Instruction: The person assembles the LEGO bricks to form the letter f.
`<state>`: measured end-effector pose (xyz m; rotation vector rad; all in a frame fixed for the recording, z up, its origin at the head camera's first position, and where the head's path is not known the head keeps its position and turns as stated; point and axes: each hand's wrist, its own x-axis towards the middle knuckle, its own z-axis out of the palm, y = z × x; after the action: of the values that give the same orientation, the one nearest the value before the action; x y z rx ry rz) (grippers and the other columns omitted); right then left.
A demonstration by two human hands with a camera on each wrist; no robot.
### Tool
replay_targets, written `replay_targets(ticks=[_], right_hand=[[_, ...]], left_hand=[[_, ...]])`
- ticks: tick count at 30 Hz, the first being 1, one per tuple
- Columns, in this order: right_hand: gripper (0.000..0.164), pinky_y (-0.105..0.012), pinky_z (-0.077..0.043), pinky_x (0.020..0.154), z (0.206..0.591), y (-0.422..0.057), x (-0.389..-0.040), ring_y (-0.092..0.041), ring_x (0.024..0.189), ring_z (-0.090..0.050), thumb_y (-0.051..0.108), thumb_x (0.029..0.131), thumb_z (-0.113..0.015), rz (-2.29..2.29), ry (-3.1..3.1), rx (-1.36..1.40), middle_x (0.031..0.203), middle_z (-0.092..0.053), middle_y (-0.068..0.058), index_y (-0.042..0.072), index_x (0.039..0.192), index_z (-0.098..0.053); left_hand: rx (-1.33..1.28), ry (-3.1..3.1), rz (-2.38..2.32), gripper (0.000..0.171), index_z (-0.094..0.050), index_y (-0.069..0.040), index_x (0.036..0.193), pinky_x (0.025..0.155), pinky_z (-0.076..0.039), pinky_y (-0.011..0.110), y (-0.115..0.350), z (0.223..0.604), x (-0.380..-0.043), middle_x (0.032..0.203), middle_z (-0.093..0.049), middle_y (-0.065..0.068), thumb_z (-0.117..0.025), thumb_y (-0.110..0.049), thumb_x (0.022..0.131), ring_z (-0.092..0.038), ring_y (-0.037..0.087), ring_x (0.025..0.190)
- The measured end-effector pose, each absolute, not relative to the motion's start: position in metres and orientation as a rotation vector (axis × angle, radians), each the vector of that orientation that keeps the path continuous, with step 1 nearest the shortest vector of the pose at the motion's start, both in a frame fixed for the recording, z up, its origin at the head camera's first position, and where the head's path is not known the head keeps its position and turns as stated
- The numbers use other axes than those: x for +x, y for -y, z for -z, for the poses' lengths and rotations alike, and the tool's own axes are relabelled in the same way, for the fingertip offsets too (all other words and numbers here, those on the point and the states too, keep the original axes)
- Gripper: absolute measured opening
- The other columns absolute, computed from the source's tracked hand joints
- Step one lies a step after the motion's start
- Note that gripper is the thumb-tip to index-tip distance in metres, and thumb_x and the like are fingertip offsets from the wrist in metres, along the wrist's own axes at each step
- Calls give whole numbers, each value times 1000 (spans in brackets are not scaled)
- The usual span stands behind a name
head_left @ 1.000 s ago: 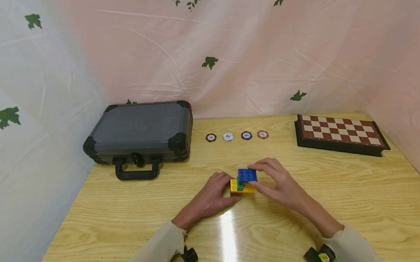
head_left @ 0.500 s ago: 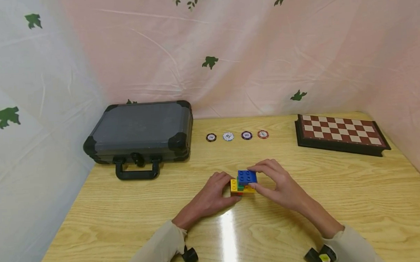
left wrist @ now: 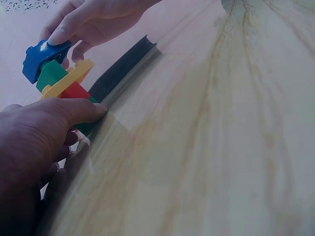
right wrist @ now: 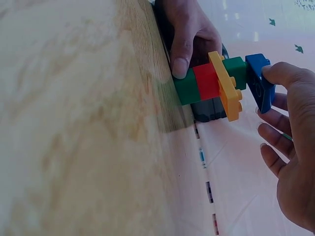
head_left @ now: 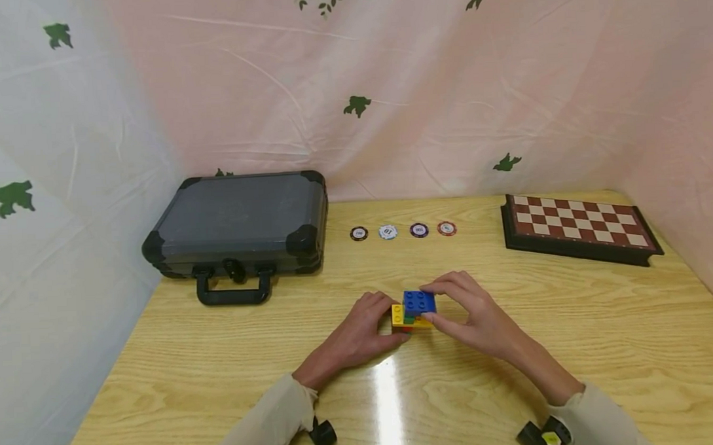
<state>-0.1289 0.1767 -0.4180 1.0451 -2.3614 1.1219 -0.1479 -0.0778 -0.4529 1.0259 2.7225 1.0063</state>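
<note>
A small tower of toy building bricks stands on the wooden table between the hands. From the bottom, the right wrist view shows a green brick (right wrist: 186,90), a red brick (right wrist: 206,81), a wide yellow brick (head_left: 398,315) and a second green brick (right wrist: 236,70). My left hand (head_left: 360,333) grips the tower low down, its thumb against the bottom green brick. Between thumb and fingers, my right hand (head_left: 480,316) pinches a blue brick (head_left: 419,303) at the top green brick. The blue brick looks tilted; whether it is fully seated I cannot tell.
A grey hard case (head_left: 238,213) with a black handle lies at the back left. Several poker chips (head_left: 387,232) form a row behind the bricks. A folded chessboard (head_left: 580,224) sits at the back right. Patterned cloth (head_left: 257,88) hangs behind the table.
My right hand has moved slightly down with the blue brick, which now covers more of the upper green brick. The left hand has stayed in place on the tower.
</note>
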Motion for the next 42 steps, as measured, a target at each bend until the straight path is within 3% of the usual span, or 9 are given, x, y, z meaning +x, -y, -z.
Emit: replay_targets(ticks=[7, 21, 35, 42], right_hand=[[45, -36, -52, 87, 415, -176, -128, -15, 112, -53, 4, 83, -85, -1127, 2389, 1036, 121, -63, 2, 10, 125, -70], [44, -23, -46, 96, 415, -177, -128, -16, 114, -55, 9, 85, -85, -1050, 2398, 1045, 124, -62, 1, 11, 127, -69], [43, -26, -49, 93, 413, -178, -128, -15, 112, -58, 10, 86, -84, -1026, 2391, 1077, 120, -67, 3, 11, 126, -70], [37, -29, -51, 92, 412, -178, -129, -16, 111, -58, 18, 92, -80, -956, 2385, 1110, 119, -67, 1, 9, 126, -70]], left_hand=[[1019, -2717, -1010, 40, -66, -11, 124, 100, -44, 38, 78, 453, -148, 120, -63, 1, -79, -32, 93, -53, 18, 113], [1030, -2717, -1015, 39, -66, -11, 123, 99, -44, 38, 77, 454, -148, 119, -63, 0, -79, -32, 93, -53, 17, 113], [1050, -2724, -1003, 39, -66, -10, 123, 98, -45, 37, 77, 454, -148, 118, -64, 1, -80, -32, 93, -53, 18, 111], [1033, -2726, -999, 42, -65, -10, 125, 98, -45, 38, 78, 453, -149, 118, -63, 1, -80, -32, 92, -53, 18, 111]])
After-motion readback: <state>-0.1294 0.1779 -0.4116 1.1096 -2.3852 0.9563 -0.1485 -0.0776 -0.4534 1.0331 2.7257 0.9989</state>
